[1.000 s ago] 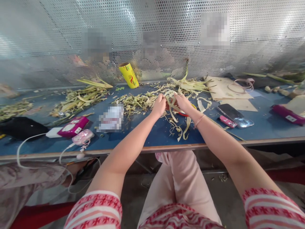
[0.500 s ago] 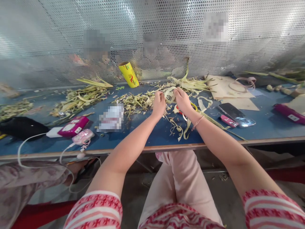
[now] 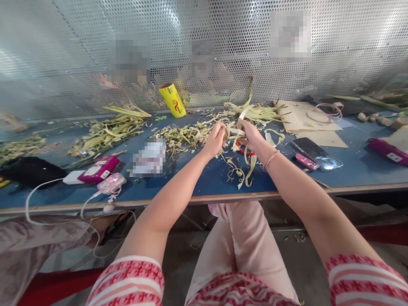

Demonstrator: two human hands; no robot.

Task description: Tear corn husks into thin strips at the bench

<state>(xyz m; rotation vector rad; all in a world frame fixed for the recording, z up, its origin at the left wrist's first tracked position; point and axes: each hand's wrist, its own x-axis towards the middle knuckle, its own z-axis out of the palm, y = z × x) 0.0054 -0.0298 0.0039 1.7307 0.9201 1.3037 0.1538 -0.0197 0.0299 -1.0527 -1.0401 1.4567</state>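
Note:
My left hand [image 3: 216,139] is closed, its fingertips pinching a pale green-white plant strip [image 3: 235,131] that looks like peeled leaf or husk. Close by on the right, my right hand [image 3: 250,134] grips the same pale material, and a piece sticks up above its fingers. Beneath the right hand lies a red ring-shaped thing [image 3: 245,149], partly covered. Curled peelings [image 3: 240,172] are scattered on the blue table below the hands. Behind them spreads a heap of shredded pieces [image 3: 185,136], and longer pale leaves [image 3: 258,111] lie farther back.
A yellow tube [image 3: 172,100] leans at the perforated metal wall. To the right are a phone [image 3: 314,153], a pink lighter-like item [image 3: 306,162] and brown card sheets [image 3: 296,117]. Leftward lie a leaf pile [image 3: 106,131], a magenta device [image 3: 98,168] and a white cable [image 3: 28,204].
My right hand has shifted slightly right and down, and my left hand has turned a little rightward. The pale strip's end now stands up above the right hand.

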